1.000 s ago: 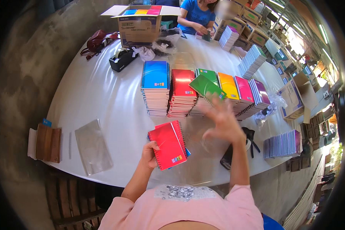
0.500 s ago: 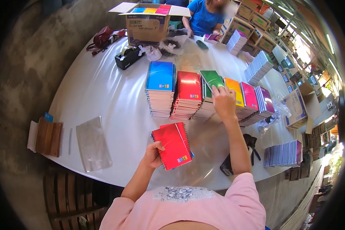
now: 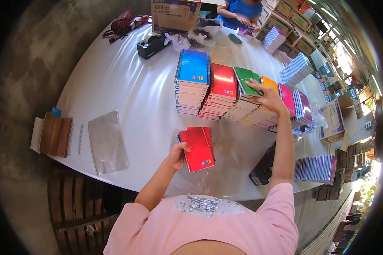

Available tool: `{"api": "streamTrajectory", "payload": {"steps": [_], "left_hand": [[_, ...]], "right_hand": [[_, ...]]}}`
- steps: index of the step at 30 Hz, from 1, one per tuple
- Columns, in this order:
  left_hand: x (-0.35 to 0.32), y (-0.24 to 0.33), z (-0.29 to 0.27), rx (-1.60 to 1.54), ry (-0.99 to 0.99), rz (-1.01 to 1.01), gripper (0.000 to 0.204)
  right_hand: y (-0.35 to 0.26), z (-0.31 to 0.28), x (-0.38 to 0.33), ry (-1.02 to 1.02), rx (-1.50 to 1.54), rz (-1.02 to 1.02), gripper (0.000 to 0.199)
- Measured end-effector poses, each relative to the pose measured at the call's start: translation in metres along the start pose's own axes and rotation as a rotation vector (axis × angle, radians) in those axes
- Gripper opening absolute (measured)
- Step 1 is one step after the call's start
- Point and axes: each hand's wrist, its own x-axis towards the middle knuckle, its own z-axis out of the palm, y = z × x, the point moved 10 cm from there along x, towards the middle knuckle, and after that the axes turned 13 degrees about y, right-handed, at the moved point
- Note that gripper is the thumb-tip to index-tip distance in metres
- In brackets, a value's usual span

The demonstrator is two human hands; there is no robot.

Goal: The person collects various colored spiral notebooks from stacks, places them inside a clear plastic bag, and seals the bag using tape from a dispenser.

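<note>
**A:** ok so what could go wrong with those 2 hands?

**B:** Mostly the green notebook [image 3: 244,78], imo. It looks a bit askew on its pile, right of the blue stack [image 3: 192,66] with the red stack [image 3: 223,80] between. If the right hand [image 3: 269,98] drags it sideways, its spiral could snag and pull the notebooks below along, maybe into the yellow stack [image 3: 269,81], farther right of the blue stack.

**A:** And the grip?

**B:** Left hand [image 3: 178,156] is clamped on a small bunch, red notebook [image 3: 199,153] on top, on the near side of the blue stack. Its thumb presses near the left edge only, so the far side could fan out if that hold slackens.

**A:** Where's the green notebook relative to the fingers?

**B:** Under the right fingertips, away from its spiral. Fingers are spread, thumb by the near edge. Can't tell if they're actually pinching it.
</note>
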Motion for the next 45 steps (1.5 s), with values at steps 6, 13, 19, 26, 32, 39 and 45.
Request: {"api": "streamTrajectory", "payload": {"steps": [6, 13, 19, 26, 32, 39, 45], "left_hand": [[-0.005, 0.004, 0.039, 0.010, -0.103, -0.013, 0.043], [-0.014, 0.003, 0.053, -0.170, -0.247, 0.012, 0.050], [0.001, -0.024, 0.032, -0.082, -0.217, -0.057, 0.051], [0.003, -0.036, 0.050, -0.161, -0.213, -0.101, 0.055], [0.001, -0.022, 0.052, -0.118, -0.192, -0.038, 0.057], [-0.004, -0.017, 0.097, -0.013, -0.206, 0.070, 0.056], [0.016, -0.025, 0.100, -0.227, -0.431, 0.062, 0.064]], "right_hand": [[-0.007, -0.036, -0.005, 0.300, 0.065, 0.033, 0.043], [-0.147, 0.009, -0.146, 0.609, -0.512, -0.623, 0.042], [-0.130, 0.082, -0.169, -0.154, -0.214, -0.342, 0.078], [0.052, -0.068, -0.072, 0.437, -0.522, 0.014, 0.076], [0.094, -0.074, -0.051, 0.312, -0.028, 0.071, 0.048], [0.038, -0.133, -0.103, 0.976, 0.049, -0.046, 0.025], [-0.128, -0.005, -0.176, 0.558, -0.392, -0.513, 0.037]]}}
